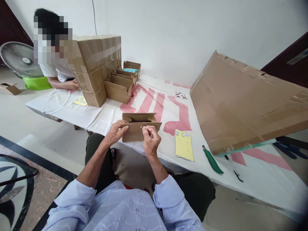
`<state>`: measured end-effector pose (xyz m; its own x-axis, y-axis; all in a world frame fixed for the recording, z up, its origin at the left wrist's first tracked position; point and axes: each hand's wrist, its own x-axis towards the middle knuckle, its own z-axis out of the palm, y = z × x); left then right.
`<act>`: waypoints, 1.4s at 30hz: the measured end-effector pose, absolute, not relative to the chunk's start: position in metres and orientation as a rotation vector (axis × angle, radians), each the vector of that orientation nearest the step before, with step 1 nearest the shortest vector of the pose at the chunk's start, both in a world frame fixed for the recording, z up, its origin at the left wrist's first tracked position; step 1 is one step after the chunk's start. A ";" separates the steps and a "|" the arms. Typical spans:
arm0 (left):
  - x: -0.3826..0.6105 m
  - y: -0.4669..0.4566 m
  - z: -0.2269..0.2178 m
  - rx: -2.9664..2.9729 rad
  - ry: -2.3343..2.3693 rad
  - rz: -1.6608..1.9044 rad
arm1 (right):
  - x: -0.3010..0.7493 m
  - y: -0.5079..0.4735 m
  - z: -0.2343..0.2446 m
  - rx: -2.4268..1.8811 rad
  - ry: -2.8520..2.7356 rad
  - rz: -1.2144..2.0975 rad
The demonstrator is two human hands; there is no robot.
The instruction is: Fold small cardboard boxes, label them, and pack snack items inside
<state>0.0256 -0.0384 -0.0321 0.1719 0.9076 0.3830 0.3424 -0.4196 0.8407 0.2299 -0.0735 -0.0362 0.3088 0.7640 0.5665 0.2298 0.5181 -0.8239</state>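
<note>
A small open cardboard box [133,134] stands at the table's front edge, directly before me. My left hand [115,132] grips its upper left corner, thumb on the near wall and fingers behind. Against the right part of that same wall, my right hand [151,138] is closed in a pinch, with thumb and forefinger together. Something tiny and pale shows at those fingertips, too small to name. The inside of the box is mostly hidden by its near wall. To the right lies a yellow sheet with small pale labels [184,148].
Stacked taped cartons [98,64] rise at left, beside several open boxes [117,89]. A large cardboard sheet [250,102] leans at right, near a green cutter [213,160] and a pen [234,168]. A co-worker [57,75] sits beyond the cartons, near a fan [22,59].
</note>
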 end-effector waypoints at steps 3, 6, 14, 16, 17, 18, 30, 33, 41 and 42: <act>0.027 -0.038 -0.031 1.860 1.188 1.234 | 0.230 -0.077 -0.031 -0.999 -1.138 0.647; 0.028 -0.040 -0.028 1.849 1.205 1.216 | 0.231 -0.085 -0.021 -0.964 -1.031 0.779; 0.031 -0.040 -0.017 1.842 1.261 1.174 | 0.235 -0.088 -0.006 -0.787 -0.681 1.253; 0.031 -0.040 -0.014 1.856 1.269 1.158 | 0.237 -0.084 -0.006 -0.744 -0.637 1.356; 0.031 -0.040 -0.012 1.865 1.272 1.155 | 0.237 -0.083 -0.007 -0.725 -0.627 1.390; 0.031 -0.041 -0.011 1.874 1.275 1.153 | 0.237 -0.082 -0.007 -0.710 -0.620 1.415; 0.041 -0.042 0.007 2.190 1.175 1.295 | 0.237 -0.081 -0.013 -0.716 -0.586 1.529; 0.045 -0.046 0.009 2.310 1.075 1.325 | 0.239 -0.086 -0.010 -0.682 -0.595 1.567; 0.047 -0.050 0.023 2.376 0.832 1.106 | 0.242 -0.094 -0.011 -0.634 -0.674 1.660; 0.047 -0.050 0.025 2.379 0.789 1.070 | 0.242 -0.094 -0.011 -0.639 -0.680 1.660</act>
